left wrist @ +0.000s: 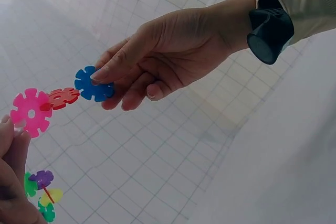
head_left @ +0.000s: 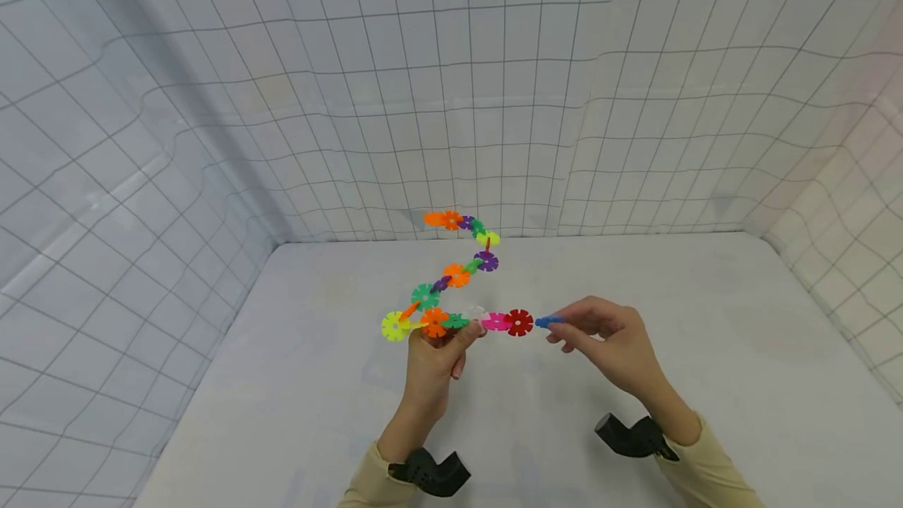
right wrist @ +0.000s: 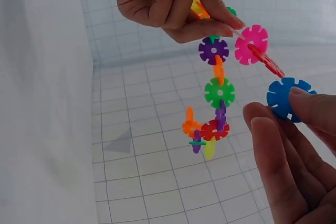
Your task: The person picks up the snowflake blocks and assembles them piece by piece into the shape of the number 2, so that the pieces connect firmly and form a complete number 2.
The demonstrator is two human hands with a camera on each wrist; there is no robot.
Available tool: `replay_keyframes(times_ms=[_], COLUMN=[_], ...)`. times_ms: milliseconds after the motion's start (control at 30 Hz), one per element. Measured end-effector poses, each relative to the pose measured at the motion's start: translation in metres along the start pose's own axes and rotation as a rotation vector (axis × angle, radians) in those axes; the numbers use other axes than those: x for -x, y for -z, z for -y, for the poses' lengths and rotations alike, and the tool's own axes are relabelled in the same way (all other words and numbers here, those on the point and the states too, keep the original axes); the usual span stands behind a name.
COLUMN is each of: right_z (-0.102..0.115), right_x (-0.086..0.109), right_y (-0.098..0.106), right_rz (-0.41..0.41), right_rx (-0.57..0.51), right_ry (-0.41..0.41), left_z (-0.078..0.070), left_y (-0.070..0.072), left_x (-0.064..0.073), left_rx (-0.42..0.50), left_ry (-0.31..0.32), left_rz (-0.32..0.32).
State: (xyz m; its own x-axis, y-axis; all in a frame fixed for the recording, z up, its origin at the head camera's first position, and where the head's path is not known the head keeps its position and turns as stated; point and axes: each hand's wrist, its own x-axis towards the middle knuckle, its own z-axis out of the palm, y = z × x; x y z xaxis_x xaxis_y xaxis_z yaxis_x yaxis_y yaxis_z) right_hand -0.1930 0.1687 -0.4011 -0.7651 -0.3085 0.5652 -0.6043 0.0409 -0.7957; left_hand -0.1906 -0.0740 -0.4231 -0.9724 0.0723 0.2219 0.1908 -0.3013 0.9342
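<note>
A chain of notched plastic snowflake discs, with an orange disc [head_left: 434, 322] among them, zigzags away from my left hand [head_left: 430, 375]. Thumb and fingers of that hand pinch the chain at a whitish disc [head_left: 475, 313]. To the right of it follow a pink disc [head_left: 498, 322] and, at the near end, a red disc [head_left: 520, 323]. My right hand [head_left: 617, 345] pinches a blue disc [right wrist: 280, 98] between thumb and fingers. The blue disc's edge is right at the red disc's edge; whether they are joined I cannot tell.
A pale table [head_left: 296, 406] lies beneath both hands. White sheeting with a grid of dark lines [head_left: 494, 100] rises behind and on both sides. Each wrist carries a black camera mount [head_left: 430, 473]. The chain's far end has an orange disc [head_left: 434, 219].
</note>
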Motion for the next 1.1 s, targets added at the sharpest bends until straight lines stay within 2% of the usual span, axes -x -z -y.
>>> replay_keyframes(times_ms=[100, 200, 333, 433, 733, 933, 1100], right_z=[0.004, 0.013, 0.024, 0.023, -0.003, -0.005, -0.005], right_x=[-0.002, -0.006, -0.011, -0.012, -0.006, -0.006, -0.007], right_y=[-0.002, -0.004, -0.008, -0.01, -0.006, -0.01, -0.011], right_rz=[-0.001, 0.003, -0.001, -0.006, -0.035, -0.04, -0.069], right_rx=[0.023, 0.029, 0.091, 0.129, 0.247, 0.247, 0.256], right_ry=[0.137, 0.239, 0.34, 0.403, 0.505, 0.554, 0.565], left_z=[-0.001, -0.001, -0.001, -0.001, -0.001, 0.0, 0.002], left_y=[0.0, 0.0, 0.0, 0.0, 0.0, 0.0, -0.001], left_x=[0.0, 0.0, 0.001, 0.001, 0.003, 0.003, 0.003], left_rx=[0.001, 0.004, -0.001, -0.005, -0.001, 0.005, 0.027], left_ry=[0.005, 0.005, 0.006, 0.01, -0.001, -0.05, -0.054], left_rz=[0.001, 0.009, 0.028, 0.036, 0.056, 0.079, 0.083])
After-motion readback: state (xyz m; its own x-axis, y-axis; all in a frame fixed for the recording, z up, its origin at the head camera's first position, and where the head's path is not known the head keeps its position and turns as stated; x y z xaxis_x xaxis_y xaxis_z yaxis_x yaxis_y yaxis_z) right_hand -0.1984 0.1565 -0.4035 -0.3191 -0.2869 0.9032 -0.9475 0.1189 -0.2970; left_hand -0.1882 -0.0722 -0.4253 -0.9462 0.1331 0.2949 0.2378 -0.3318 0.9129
